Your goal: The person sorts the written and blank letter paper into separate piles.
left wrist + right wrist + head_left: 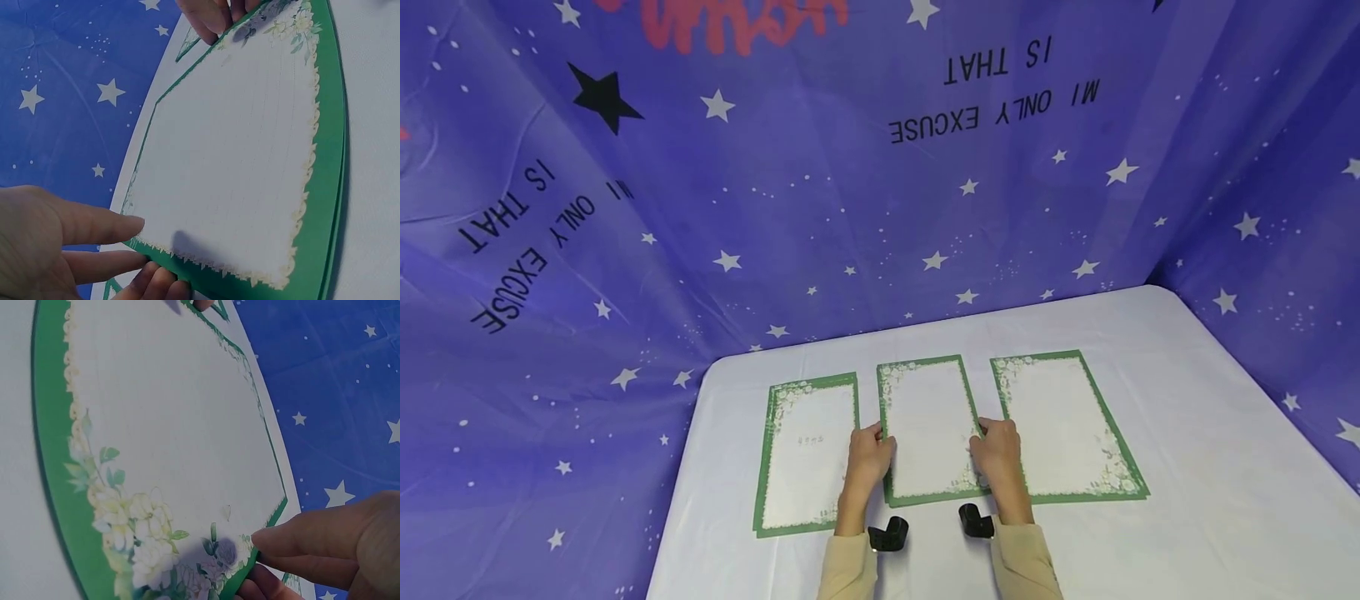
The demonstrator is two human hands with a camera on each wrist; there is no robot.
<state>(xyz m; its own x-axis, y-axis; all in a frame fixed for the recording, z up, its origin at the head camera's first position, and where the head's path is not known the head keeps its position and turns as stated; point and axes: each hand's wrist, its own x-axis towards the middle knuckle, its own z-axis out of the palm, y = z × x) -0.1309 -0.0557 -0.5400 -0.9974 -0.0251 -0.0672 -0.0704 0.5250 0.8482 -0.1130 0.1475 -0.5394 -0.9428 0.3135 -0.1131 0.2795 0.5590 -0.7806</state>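
Both hands hold the middle green-bordered sheet of floral paper (pixel 928 425) by its long sides. On its left edge, my left hand (pixel 870 458) keeps the thumb over the top, with other fingers at and under the border, as the left wrist view shows. The right hand (pixel 997 454) pinches the opposite edge; its thumb (pixel 269 540) lies on the printed flowers and its fingers go beneath. A second green edge shows under this sheet, so more than one layer seems to lie there. In the wrist views the sheet's surface looks slightly bowed.
To the left lies a similar green-bordered sheet (pixel 808 467) with faint small writing. Another bordered sheet (pixel 1067 425) lies to the right. All are on a white-covered table (pixel 1187 500), with a purple star-printed curtain (pixel 850 208) behind and at the sides.
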